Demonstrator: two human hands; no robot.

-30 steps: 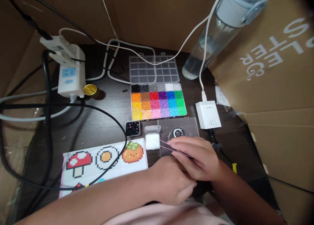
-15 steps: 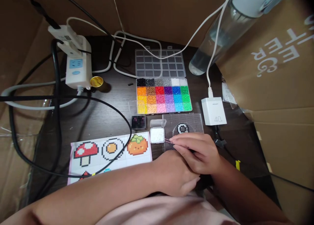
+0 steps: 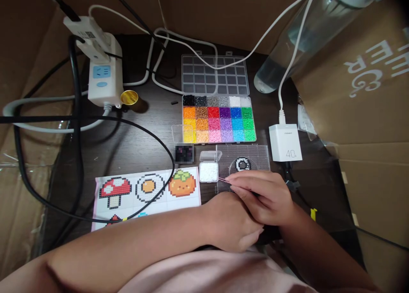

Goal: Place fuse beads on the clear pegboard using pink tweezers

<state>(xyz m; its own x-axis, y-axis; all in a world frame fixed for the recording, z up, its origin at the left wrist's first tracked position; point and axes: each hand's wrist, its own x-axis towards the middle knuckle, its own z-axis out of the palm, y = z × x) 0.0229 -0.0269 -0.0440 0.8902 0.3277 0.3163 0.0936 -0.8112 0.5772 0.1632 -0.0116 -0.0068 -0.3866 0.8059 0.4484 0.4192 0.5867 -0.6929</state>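
My right hand point(image 3: 268, 195) is closed in a pinch around pink tweezers point(image 3: 225, 180), their tips at the right edge of a small lidded box of white beads point(image 3: 208, 172). Just beyond my fingers lies a clear pegboard point(image 3: 255, 154), partly covered by the hand. On it sits a round black-and-white bead figure point(image 3: 243, 164). My left hand point(image 3: 233, 224) rests in front of the right one, curled in with its fingers mostly hidden, so what it holds, if anything, does not show.
A sorted bead case point(image 3: 220, 119) stands open behind, near a small box of dark beads point(image 3: 184, 153). The pattern sheet point(image 3: 153, 205) lies left, crossed by a black cable point(image 3: 169, 152). A power strip point(image 3: 105, 79), gold cup point(image 3: 129, 98), white charger point(image 3: 285, 143) and bottle point(image 3: 284, 54) surround them.
The whole view has shifted slightly, so things appear a little farther right and higher. My hands and the tweezers keep nearly the same place by the white bead box.
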